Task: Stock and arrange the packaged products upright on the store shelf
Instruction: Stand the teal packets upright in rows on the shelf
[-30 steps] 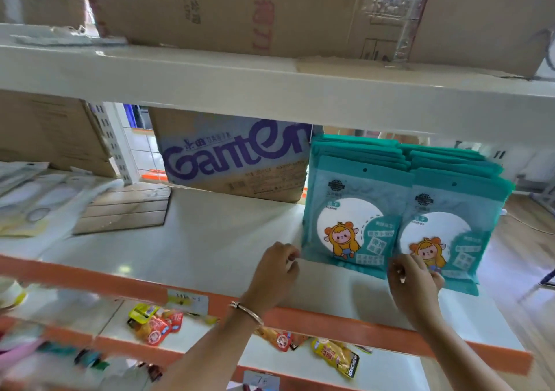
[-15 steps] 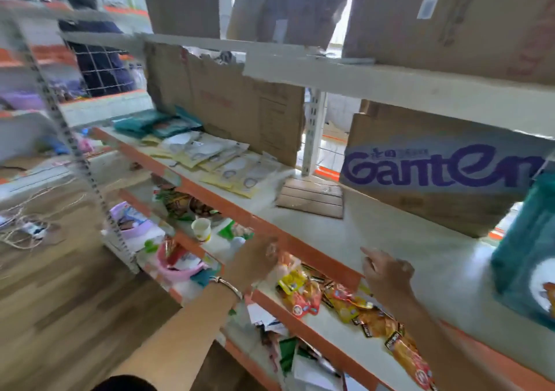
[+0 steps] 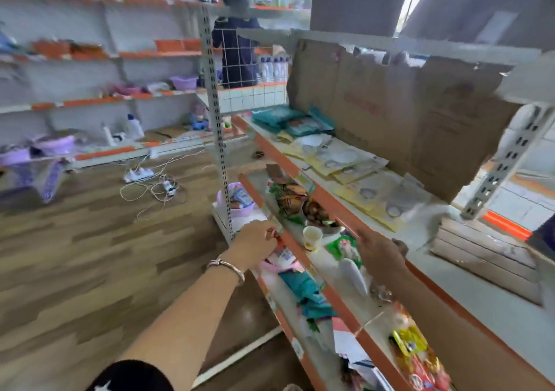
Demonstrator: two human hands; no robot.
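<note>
Stocking far from done: pale yellow flat plastic packets (image 3: pixel 351 174) flat on white store shelf (image 3: pixel 480 300), teal packets (image 3: pixel 288 120) flat at far end, none upright; left grip (image 3: pixel 255 240) curled by lower orange shelf edge (image 3: pixel 329 293), hold unclear; right grip (image 3: pixel 381 252) loosely curled, empty, near yellow packets

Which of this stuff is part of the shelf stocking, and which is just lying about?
Part of the job:
- teal packets, lying flat
- pale yellow packets, lying flat
- orange-edged shelf under them

Just lying about:
- paper cup, shelf below
- power strip on the floor
- purple basin
- cardboard sheet
</note>
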